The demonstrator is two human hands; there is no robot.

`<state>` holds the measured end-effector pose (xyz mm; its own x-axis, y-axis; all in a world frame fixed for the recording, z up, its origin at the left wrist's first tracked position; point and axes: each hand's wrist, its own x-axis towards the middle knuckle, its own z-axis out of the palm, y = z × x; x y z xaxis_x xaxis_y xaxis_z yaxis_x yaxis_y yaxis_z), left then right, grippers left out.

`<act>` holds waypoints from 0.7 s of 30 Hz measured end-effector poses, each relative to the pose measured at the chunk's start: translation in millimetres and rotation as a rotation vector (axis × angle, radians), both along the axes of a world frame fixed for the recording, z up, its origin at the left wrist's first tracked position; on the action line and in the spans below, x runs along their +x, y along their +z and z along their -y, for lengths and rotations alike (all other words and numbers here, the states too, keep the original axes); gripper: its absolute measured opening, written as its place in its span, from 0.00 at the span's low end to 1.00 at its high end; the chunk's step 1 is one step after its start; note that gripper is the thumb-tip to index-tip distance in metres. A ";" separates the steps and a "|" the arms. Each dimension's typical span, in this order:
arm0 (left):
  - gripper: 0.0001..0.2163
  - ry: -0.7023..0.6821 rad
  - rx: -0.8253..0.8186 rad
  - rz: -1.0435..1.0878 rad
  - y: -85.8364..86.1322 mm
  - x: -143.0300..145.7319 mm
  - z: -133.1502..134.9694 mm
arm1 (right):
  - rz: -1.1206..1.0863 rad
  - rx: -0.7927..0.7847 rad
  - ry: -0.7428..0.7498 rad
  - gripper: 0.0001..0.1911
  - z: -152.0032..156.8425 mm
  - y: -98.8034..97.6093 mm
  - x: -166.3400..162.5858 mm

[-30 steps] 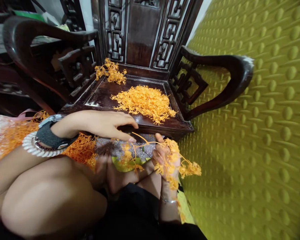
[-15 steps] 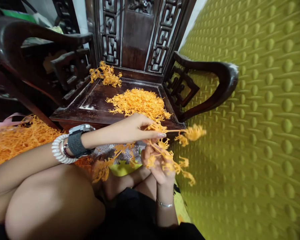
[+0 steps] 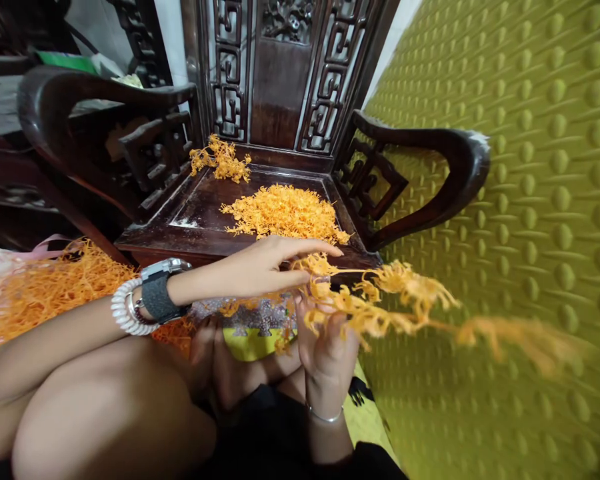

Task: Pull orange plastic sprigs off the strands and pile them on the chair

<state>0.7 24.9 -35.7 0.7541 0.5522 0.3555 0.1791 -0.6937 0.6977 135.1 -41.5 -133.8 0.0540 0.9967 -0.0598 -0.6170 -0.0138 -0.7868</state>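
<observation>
My right hand [image 3: 327, 340], palm up, holds a tangled bunch of orange stringy strands [image 3: 375, 307] just before the chair's front edge; a blurred strand [image 3: 520, 337] trails out to the right. My left hand [image 3: 265, 267], with a watch and white bracelet at its wrist, reaches across above it with fingers together, pinching strands of the same bunch. A flat heap of orange strands [image 3: 285, 212] lies on the dark wooden chair seat [image 3: 200, 213]. A smaller clump [image 3: 221, 159] sits at the seat's back left corner.
A big loose mass of orange strands [image 3: 45, 287] lies at the left by a pink-edged bag [image 3: 0, 263]. My bare knee [image 3: 105, 400] fills the lower left. The chair's carved armrests [image 3: 430, 167] flank the seat. A green studded padded surface [image 3: 530, 200] rises at the right.
My left hand came forward from near the knee to the bunch in my right hand and pulled strands out to the right; a long strand now flies out blurred.
</observation>
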 end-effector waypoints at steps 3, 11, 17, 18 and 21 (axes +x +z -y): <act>0.14 0.054 0.055 0.073 -0.5 3.5 -0.6 | -0.022 0.095 -0.084 0.23 2.9 11.2 -0.9; 0.10 0.122 0.017 0.192 1.7 14.8 -0.3 | 0.092 0.503 0.076 0.26 1.0 16.9 6.2; 0.09 0.171 0.188 0.129 7.0 18.1 -3.0 | 0.338 0.326 0.066 0.26 0.3 5.8 11.7; 0.10 0.217 0.220 0.132 7.3 18.6 -4.8 | 0.360 0.318 0.039 0.26 0.5 7.4 11.9; 0.12 0.352 0.268 0.151 5.0 20.5 -14.4 | 0.471 0.285 -0.014 0.22 0.5 15.8 14.5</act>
<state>21.3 39.3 -30.8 0.4663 0.6389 0.6118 0.3456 -0.7682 0.5389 149.6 -42.0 -118.1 0.0229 0.9689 0.2464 -0.1957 0.2460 -0.9493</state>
